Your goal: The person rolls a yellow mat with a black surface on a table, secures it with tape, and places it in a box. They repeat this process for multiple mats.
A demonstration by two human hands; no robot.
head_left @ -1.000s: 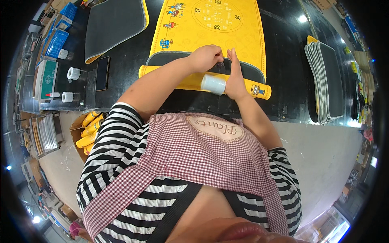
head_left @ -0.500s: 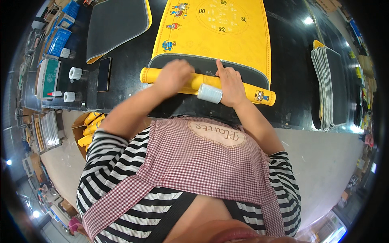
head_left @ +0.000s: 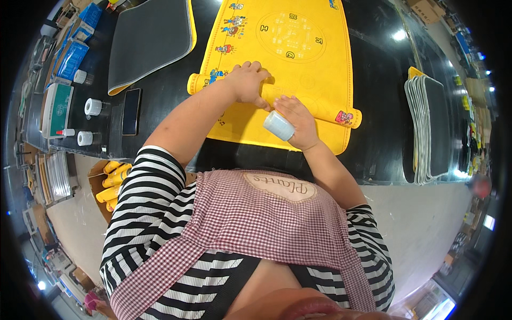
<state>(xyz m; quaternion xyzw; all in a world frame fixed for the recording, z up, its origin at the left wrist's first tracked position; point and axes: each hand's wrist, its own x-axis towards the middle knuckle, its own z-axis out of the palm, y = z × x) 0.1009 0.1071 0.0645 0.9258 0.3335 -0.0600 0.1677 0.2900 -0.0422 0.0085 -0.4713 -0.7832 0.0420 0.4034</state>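
A yellow printed mat [head_left: 320, 69] lies lengthwise before me, and a rolled yellow mat [head_left: 330, 113] rests crosswise over it. My left hand [head_left: 248, 82] lies on the left-middle part of the rolled mat, fingers spread and thumb pointing right. My right hand [head_left: 300, 124] holds a small roll of clear film [head_left: 279, 126] against its palm. Its fingertips reach the rolled mat right of centre. Yellow mat surface shows between the rolled mat and the table's near edge.
Left on the black table [head_left: 376, 80] are a dark mat [head_left: 152, 42], a phone [head_left: 132, 112], film rolls [head_left: 93, 107] and a green-white box [head_left: 57, 111]. A stack of mats [head_left: 426, 128] stands right. Below the table's left edge, a carton holds several yellow rolls [head_left: 109, 193].
The rolled mat and both hands have moved away from the near edge. The dark patch behind the rolled mat is no longer visible; yellow surface now shows in front. My left fingers have spread.
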